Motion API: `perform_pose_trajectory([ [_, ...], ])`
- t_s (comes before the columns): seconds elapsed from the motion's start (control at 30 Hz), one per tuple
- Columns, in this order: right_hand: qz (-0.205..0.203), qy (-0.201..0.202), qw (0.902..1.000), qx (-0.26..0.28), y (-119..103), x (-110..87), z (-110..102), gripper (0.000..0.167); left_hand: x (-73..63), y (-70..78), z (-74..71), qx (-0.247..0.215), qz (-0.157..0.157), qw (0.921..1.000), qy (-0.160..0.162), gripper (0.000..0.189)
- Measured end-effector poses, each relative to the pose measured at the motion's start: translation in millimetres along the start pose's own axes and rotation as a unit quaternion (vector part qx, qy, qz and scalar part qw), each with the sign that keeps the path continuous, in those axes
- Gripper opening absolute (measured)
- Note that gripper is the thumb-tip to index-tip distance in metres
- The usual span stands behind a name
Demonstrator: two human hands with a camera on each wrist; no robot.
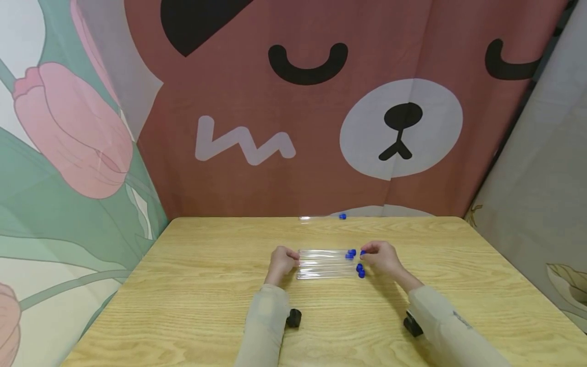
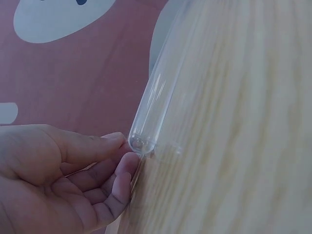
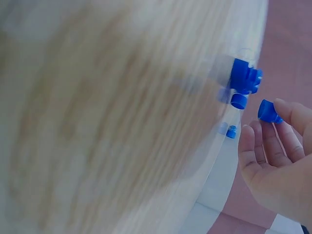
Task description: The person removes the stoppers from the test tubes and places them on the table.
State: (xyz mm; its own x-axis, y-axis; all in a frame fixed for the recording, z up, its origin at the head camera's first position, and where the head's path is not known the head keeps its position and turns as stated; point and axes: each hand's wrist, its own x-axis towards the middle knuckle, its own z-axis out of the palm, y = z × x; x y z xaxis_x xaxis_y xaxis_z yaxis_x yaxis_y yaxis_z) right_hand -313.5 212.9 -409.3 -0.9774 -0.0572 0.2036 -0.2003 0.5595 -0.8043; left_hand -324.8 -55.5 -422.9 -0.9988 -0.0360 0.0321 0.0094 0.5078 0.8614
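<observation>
A row of clear test tubes (image 1: 321, 269) lies side by side on the table, rounded ends to the left. My left hand (image 1: 282, 261) is at those ends; in the left wrist view its thumb and fingertips pinch at the rounded bottom of one test tube (image 2: 155, 107). Between thumb and fingers, my right hand (image 1: 382, 257) holds a blue cap (image 3: 266, 111), just right of the tubes' open ends. Two blue caps (image 1: 350, 254) sit at the ends of the upper tubes. Nearer me, two more blue caps (image 1: 361, 270) lie by the lower tubes.
Another clear tube (image 1: 316, 218) with a blue cap (image 1: 342, 216) lies at the table's far edge. The wooden table (image 1: 192, 285) meets a printed bear curtain (image 1: 312, 178) behind, with more patterned cloth on both sides. Black devices (image 1: 294, 318) are strapped at the wrists.
</observation>
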Motion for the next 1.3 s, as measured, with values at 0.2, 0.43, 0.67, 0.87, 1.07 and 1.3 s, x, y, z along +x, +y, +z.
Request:
perform_pose_trajectory([
  [0.2,-0.011,-0.007,0.9994,-0.031,4.3,3.3,1.9,0.015,-1.6,0.1,-1.2,-0.007,0.008,0.9999,0.000,0.009],
  [0.43,0.000,-0.016,0.9993,-0.033,6.3,6.6,2.6,0.016,-3.3,1.2,-4.3,-0.015,0.010,0.9997,-0.013,0.009],
  [0.67,-0.013,-0.028,0.9988,-0.037,7.7,8.6,3.5,0.015,-4.2,2.1,-5.4,-0.016,0.015,0.9996,-0.017,0.009],
  [0.87,-0.027,-0.042,0.9974,-0.053,10.8,11.0,7.2,0.015,-4.7,2.1,-5.1,-0.015,0.021,0.9996,-0.009,0.008],
  [1.07,-0.029,-0.048,0.9969,-0.056,8.6,10.8,8.3,0.014,-4.6,1.0,-4.9,-0.017,0.017,0.9997,-0.010,0.008],
  [1.3,-0.022,-0.057,0.9961,-0.063,10.4,11.5,9.0,0.016,-4.0,0.8,-4.9,-0.025,0.010,0.9995,-0.015,0.007],
])
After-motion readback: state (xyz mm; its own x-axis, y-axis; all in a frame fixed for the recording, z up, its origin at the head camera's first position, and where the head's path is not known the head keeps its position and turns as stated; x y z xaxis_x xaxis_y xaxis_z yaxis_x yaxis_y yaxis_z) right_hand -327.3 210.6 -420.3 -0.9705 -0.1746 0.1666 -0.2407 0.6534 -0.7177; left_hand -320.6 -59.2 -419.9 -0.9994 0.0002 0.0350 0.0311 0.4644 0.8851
